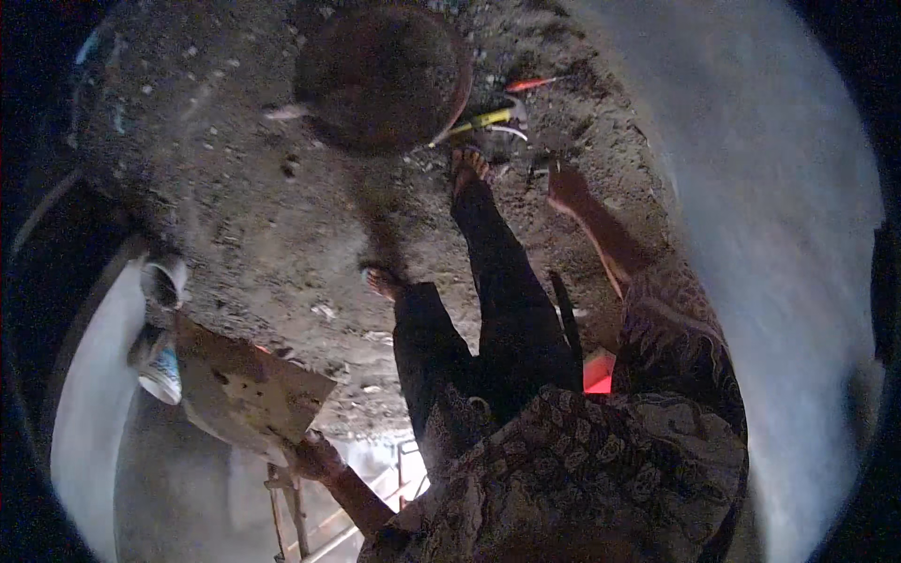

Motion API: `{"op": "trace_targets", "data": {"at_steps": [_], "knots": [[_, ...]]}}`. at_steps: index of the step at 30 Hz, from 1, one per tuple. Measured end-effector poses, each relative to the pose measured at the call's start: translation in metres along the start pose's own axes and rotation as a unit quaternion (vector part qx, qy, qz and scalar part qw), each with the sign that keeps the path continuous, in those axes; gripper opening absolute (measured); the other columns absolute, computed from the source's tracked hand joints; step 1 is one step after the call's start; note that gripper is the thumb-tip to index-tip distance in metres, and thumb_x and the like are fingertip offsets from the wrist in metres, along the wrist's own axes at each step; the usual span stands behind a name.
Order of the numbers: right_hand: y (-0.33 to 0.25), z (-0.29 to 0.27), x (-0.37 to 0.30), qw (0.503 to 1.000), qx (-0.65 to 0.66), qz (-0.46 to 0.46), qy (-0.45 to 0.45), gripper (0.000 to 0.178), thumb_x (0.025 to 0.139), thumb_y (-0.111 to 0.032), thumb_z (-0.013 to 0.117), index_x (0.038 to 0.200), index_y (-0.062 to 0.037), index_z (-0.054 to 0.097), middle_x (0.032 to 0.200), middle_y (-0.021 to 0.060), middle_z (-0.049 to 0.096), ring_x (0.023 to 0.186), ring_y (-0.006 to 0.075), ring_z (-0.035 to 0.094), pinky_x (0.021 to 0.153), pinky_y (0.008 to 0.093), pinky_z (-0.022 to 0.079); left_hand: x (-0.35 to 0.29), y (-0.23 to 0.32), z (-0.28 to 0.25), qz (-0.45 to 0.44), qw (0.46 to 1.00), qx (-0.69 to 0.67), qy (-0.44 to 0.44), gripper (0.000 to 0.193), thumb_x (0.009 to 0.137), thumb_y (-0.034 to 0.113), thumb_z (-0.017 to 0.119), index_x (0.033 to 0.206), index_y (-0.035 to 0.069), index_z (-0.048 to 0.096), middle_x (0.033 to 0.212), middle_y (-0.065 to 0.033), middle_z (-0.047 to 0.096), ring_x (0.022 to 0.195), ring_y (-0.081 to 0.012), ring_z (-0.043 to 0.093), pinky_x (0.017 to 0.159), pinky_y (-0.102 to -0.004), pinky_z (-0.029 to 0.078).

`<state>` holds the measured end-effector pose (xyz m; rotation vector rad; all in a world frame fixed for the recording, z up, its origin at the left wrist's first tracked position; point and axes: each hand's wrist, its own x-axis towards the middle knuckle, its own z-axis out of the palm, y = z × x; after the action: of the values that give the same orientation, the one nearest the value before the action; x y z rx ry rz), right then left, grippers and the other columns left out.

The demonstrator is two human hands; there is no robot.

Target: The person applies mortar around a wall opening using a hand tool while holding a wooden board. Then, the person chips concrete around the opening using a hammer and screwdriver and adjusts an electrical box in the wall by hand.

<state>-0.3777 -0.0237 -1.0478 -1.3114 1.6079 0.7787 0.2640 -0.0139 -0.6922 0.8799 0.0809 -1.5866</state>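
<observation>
My left hand [317, 457] is closed at the lower edge of a flat tan board [249, 380] with dark spots, which stands tilted at the lower left. My right hand [570, 190] is stretched forward, low over the rough ground to the right of my bare foot [469, 167]. Its fingers look closed, with a thin thing at their tips too dark to name. Just ahead of that hand lies a hammer [490, 120] with a yellow handle, its head pointing right. Beyond the hammer is a slim red-orange object [530, 84].
A large round dark brown pan [380, 80] sits ahead of my feet. Pale walls rise on the right [779, 235] and lower left. A white pipe end [164, 281] and a blue-white container [161, 377] stand beside the board. Something red [599, 372] shows behind my right leg.
</observation>
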Motion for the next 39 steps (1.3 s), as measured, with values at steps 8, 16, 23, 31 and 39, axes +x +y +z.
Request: {"op": "trace_targets", "data": {"at_steps": [8, 16, 23, 31, 39], "knots": [[0.054, -0.052, 0.17, 0.97, -0.22, 0.087, 0.049, 0.05, 0.091, -0.028, 0.046, 0.139, -0.0146, 0.04, 0.153, 0.0144, 0.016, 0.14, 0.0403, 0.015, 0.107, 0.0614, 0.022, 0.002, -0.057, -0.063, 0.074, 0.377, 0.887, 0.257, 0.081, 0.075, 0.065, 0.054, 0.128, 0.003, 0.048, 0.1, -0.0111, 0.06, 0.083, -0.0302, 0.055, 0.074, -0.0431, 0.042], [0.163, 0.022, 0.317, 0.859, -0.441, 0.099, 0.241, 0.036, 0.092, -0.02, 0.044, 0.126, -0.0108, 0.052, 0.103, 0.0167, 0.064, 0.093, 0.0376, 0.061, 0.079, 0.0496, 0.046, 0.008, -0.082, -0.044, -0.032, 0.641, 0.67, 0.373, 0.045, 0.082, 0.015, 0.053, 0.122, -0.006, 0.052, 0.124, -0.0177, 0.056, 0.106, -0.0228, 0.057, 0.086, -0.0327, 0.049], [0.136, -0.015, 0.291, 0.897, 0.265, -0.161, 0.315, 0.044, 0.09, -0.014, 0.05, 0.134, -0.0134, 0.046, 0.109, 0.0168, 0.062, 0.092, 0.0294, 0.061, 0.078, 0.0426, 0.048, 0.101, -0.135, 0.053, -0.025, 0.924, 0.337, 0.18, 0.058, 0.084, 0.025, 0.056, 0.137, 0.005, 0.041, 0.141, -0.0129, 0.042, 0.127, -0.0337, 0.041, 0.104, -0.0519, 0.035], [0.071, -0.077, 0.083, 0.934, 0.222, -0.119, 0.255, 0.056, 0.083, -0.014, 0.056, 0.136, -0.0061, 0.04, 0.105, 0.0229, 0.06, 0.089, 0.0357, 0.061, 0.076, 0.0452, 0.049, 0.129, -0.097, 0.09, -0.061, 0.979, 0.173, 0.091, 0.054, 0.088, 0.021, 0.053, 0.138, 0.004, 0.039, 0.143, -0.017, 0.038, 0.123, -0.0325, 0.044, 0.101, -0.0512, 0.039], [-0.001, -0.062, -0.101, 0.959, 0.064, 0.201, 0.188, 0.049, 0.084, -0.021, 0.054, 0.129, -0.0054, 0.046, 0.094, 0.0236, 0.063, 0.081, 0.0393, 0.062, 0.07, 0.0463, 0.049, 0.176, 0.015, 0.046, -0.021, 0.927, 0.339, 0.16, 0.057, 0.076, 0.009, 0.065, 0.13, 0.003, 0.048, 0.131, -0.0158, 0.051, 0.12, -0.0314, 0.05, 0.098, -0.0501, 0.043]]}}
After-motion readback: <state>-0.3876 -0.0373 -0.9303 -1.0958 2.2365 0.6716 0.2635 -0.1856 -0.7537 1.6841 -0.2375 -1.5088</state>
